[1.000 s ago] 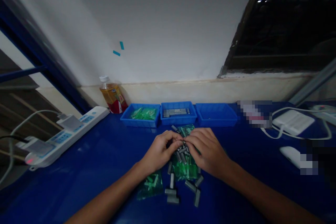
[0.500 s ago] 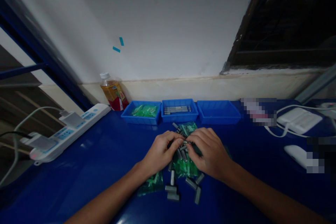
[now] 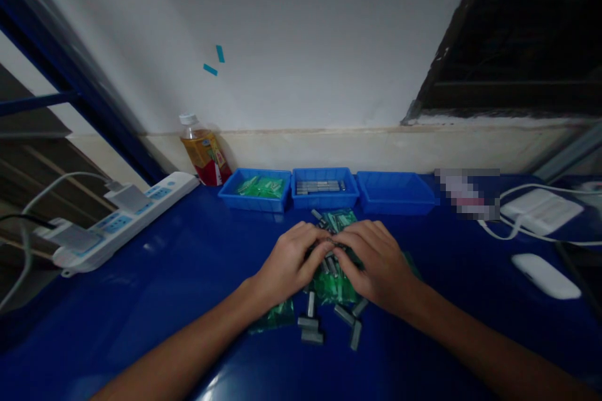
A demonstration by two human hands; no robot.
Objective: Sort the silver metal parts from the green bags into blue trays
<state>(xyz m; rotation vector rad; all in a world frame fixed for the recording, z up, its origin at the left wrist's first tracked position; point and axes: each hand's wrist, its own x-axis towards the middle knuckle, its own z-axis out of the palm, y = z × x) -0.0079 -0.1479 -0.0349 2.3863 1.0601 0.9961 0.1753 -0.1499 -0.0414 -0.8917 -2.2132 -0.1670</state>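
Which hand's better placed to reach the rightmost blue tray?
Right, probably. The right hand sits nearer the rightmost blue tray; the left hand would have to cross over it. Both hands' fingertips meet above the parts pile.

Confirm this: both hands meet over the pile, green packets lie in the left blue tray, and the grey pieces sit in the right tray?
Not quite. The head view shows the grey pieces in the middle tray, not the right one; the rest holds.
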